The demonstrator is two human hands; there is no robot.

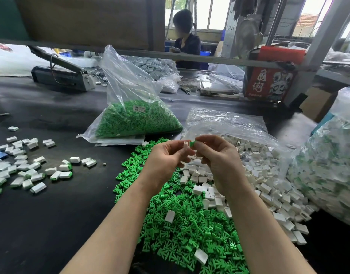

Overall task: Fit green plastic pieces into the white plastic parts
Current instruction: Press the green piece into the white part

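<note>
Left grip (166, 157) pinches white part (185, 145) | right grip (215, 155) pinches green piece (192, 144) | pieces touching

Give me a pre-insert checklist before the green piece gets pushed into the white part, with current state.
1. White part pinched in left hand: ok.
2. Green piece pinched in right hand: ok.
3. The two brought close, side by side: ok.
4. Green piece seated in the part: not ok, not yet in.
5. Prongs facing the opening: cannot tell, too small.
6. Loose green pile below within reach: ok.
</note>
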